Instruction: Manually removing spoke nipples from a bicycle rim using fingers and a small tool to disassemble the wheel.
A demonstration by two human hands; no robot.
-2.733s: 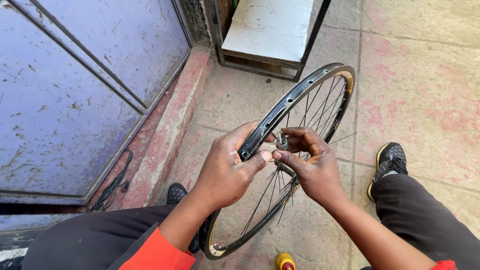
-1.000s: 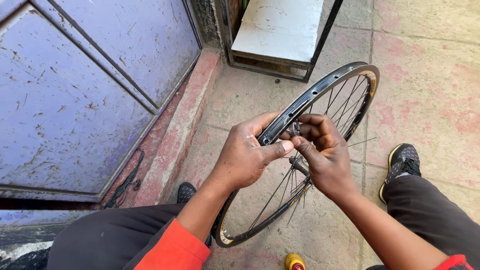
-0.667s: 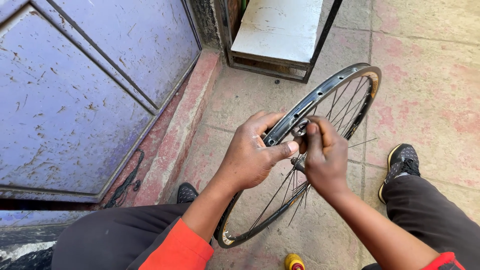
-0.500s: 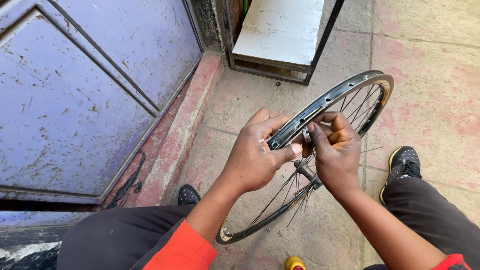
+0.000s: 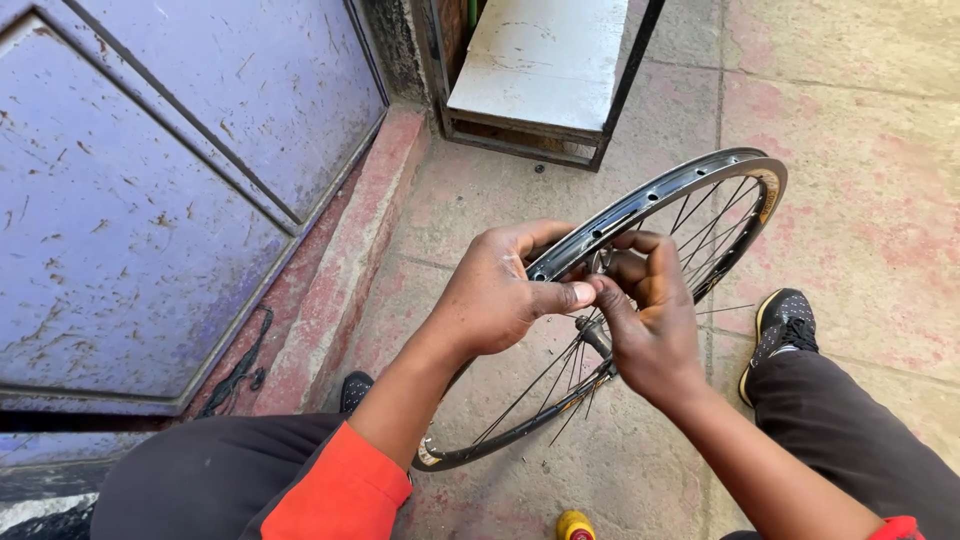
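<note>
A bare bicycle wheel rim (image 5: 690,185) with thin spokes (image 5: 715,235) stands tilted between my knees, its lower edge near the ground. My left hand (image 5: 500,290) grips the near side of the rim, thumb stretched toward the right. My right hand (image 5: 645,320) is curled just inside the rim, fingertips pinching at a spoke end beside the hub (image 5: 592,330). What the fingertips pinch is too small to make out.
A scratched purple metal door (image 5: 170,170) fills the left, with a reddish step (image 5: 340,270) below it. A white-topped metal stand (image 5: 540,70) sits ahead. My shoes (image 5: 782,325) rest on paved ground; a small yellow object (image 5: 575,524) lies near the bottom edge.
The wheel has turned and shifted right in my hands. My right hand moved from the rim's edge to inside it, closing on a spoke end.
</note>
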